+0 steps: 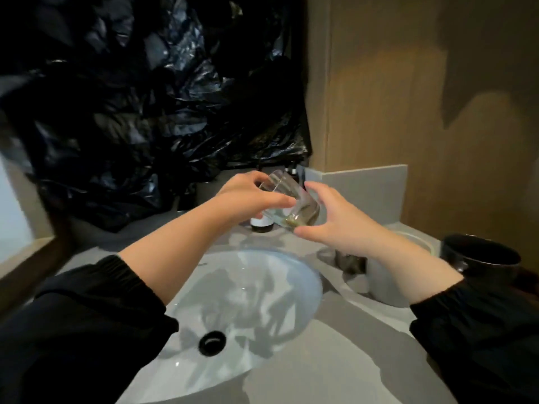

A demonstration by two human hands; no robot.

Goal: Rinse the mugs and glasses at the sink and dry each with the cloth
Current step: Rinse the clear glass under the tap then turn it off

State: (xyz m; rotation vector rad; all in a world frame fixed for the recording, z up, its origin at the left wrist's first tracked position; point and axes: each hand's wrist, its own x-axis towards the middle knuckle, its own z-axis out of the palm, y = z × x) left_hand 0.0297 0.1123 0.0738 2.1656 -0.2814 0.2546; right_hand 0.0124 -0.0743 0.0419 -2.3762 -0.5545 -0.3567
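Item 1: clear glass. It is held in the air above the far rim of the sink, at 12 o'clock from the basin. It is tilted, with the mouth toward 10 o'clock and the base toward 4 o'clock. A yellowish trace shows at the base.

Item 2: your left hand. Its fingers and thumb are curled round the mouth end of the glass.

Item 3: your right hand. Its thumb and fingers pinch the base end.

Item 4: white sink. It is set in the grey counter, with a black drain at 7 o'clock in the bowl.

Item 5: black mug, upright on the counter at 3 o'clock from the sink.

Item 6: grey cup, between the black mug and the sink.

Item 7: dark bottle with a white label, under your left hand.

Item 8: black plastic sheet, hanging behind the counter at 11 o'clock.
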